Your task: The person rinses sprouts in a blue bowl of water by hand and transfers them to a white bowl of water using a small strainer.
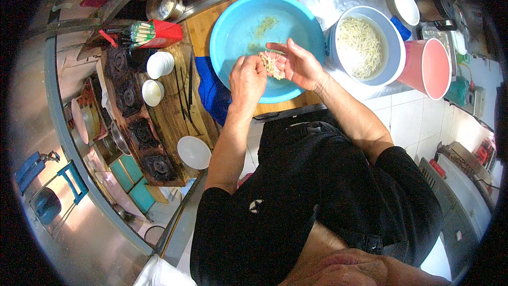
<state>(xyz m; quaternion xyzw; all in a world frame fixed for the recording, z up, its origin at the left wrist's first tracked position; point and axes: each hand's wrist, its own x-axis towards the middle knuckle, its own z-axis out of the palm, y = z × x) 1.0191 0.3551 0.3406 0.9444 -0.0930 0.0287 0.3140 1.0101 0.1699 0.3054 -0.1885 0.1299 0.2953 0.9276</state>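
A small clump of bean sprouts (271, 66) sits between my two hands, over a wide light-blue plastic basin (226, 12). The thumb and fingers of my left hand (249, 80) pinch the clump at its left side. My right hand (300, 64) bears the clump on its fingers, palm turned up and thumb raised. Loose greenish bits (266, 27) lie in the basin below. To the right stands a pale blue bucket (395, 53) with a mass of bean sprouts (359, 47) in water.
A wooden board (202, 18) lies under the basin, with a blue cloth (212, 87) beside it. Left are black chopsticks (186, 87), stacked white bowls (160, 65), a red chopstick box (166, 33) and gas burners (129, 97). A pink bucket (436, 69) stands beyond the blue one.
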